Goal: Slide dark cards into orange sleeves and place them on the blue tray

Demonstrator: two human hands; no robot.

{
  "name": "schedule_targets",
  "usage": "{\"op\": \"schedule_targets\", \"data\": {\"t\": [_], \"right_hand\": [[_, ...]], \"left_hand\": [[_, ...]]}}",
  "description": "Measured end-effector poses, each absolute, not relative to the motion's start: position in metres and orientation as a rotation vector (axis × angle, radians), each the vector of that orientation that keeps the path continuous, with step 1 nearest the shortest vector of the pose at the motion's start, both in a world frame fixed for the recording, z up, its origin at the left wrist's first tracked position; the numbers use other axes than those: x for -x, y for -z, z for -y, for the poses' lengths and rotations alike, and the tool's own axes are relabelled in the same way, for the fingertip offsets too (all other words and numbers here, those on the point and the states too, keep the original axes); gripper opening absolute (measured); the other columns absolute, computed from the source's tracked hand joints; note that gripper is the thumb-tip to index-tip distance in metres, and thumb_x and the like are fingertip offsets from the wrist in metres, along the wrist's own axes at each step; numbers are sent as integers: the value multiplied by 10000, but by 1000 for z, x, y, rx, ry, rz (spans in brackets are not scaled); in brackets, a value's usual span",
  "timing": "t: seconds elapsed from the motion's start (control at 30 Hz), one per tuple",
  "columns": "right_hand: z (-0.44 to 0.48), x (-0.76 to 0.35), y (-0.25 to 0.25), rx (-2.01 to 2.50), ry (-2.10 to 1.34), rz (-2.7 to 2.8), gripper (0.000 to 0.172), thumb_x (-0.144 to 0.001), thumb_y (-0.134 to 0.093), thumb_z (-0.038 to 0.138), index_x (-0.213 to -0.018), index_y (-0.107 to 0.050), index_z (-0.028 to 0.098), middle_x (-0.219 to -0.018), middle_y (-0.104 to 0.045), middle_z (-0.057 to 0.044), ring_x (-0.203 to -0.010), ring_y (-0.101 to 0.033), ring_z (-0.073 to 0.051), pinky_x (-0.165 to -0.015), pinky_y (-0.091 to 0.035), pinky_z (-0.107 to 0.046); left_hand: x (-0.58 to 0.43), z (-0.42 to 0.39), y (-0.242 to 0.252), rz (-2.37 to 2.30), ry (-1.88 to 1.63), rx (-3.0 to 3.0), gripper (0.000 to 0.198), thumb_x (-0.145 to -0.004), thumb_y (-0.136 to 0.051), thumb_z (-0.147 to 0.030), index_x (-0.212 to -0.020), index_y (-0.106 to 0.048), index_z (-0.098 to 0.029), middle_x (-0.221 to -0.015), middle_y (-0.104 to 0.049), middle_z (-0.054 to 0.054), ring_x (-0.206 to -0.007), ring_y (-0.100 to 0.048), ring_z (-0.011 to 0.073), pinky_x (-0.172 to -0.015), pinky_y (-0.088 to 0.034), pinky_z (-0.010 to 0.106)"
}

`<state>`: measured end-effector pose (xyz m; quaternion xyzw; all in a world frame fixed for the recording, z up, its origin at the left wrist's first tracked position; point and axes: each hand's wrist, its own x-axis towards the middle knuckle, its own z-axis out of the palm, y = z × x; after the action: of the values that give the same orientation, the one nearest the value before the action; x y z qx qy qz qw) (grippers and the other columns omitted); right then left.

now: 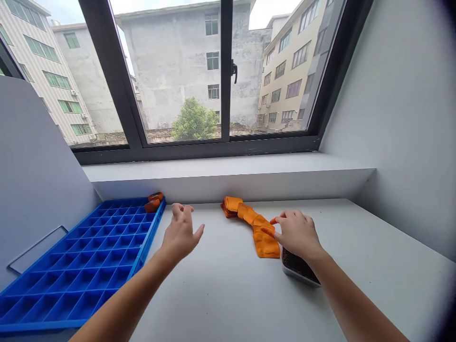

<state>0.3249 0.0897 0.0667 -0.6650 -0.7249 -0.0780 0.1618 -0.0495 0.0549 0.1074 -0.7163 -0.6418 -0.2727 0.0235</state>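
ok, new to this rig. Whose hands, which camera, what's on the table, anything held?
No machine: a person works bare-handed. The one picture comes from a camera worn on the head, looking forward and down. A blue compartment tray lies at left, with orange bundles in its far right corner. On the white table are a trail of orange pieces and a container of dark material. The left hand is open, holding nothing. The right hand is over the container, beside the orange pieces; whether it grips anything is unclear.
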Motion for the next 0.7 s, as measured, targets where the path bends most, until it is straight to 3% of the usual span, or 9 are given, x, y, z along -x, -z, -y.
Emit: {"op": "schedule_targets", "data": {"t": [0.1,0.23,0.37,0.53,0.7], "right_hand": [[-88,-322,-65,1902,167,2168,559,-970,-543,708,-1016,-859,249,-1120,-716,-153,-1147,-619,-360,-1067,-414,-568],[-83,-316,-62,1912,128,2230,565,-920,-592,736,-845,-837,232,-1096,-720,-162,-1136,-637,-376,-1063,-437,-592],[-81,-312,-57,1974,108,2257,555,-817,-675,768,-726,-783,231,-1149,-722,-180,-1261,-612,-441,-1103,-421,-627],[-83,-307,-52,2076,88,2284,474,-756,-773,679,-638,-702,226,-1259,-708,-191,-1542,-374,-526,-1168,-355,-645],[-82,-305,-52,2040,143,2282,326,-772,-830,539,-723,-733,231,-1236,-704,-156,-1607,-292,-493,-1185,-346,-595]], "left_hand": [[13,-22,-71,1885,1088,2342,431,-914,-724,-409,-1262,-514,-266,-1287,-442,138,-759,-670,227,-560,-550,370],[-12,0,-26,1796,1334,2403,371,-918,-701,-300,-1219,-485,-293,-1237,-444,109,-623,-603,168,-511,-540,374],[-13,-1,-7,1782,1433,2413,320,-916,-676,-246,-1169,-487,-295,-1201,-452,106,-666,-614,189,-523,-571,390],[-11,-1,-9,1765,1504,2498,243,-938,-678,-251,-1103,-505,-297,-1163,-461,87,-665,-578,170,-500,-542,355],[-17,7,-8,1793,1507,2682,231,-924,-667,-218,-1078,-514,-296,-1158,-473,84,-691,-611,176,-481,-510,344]]}}
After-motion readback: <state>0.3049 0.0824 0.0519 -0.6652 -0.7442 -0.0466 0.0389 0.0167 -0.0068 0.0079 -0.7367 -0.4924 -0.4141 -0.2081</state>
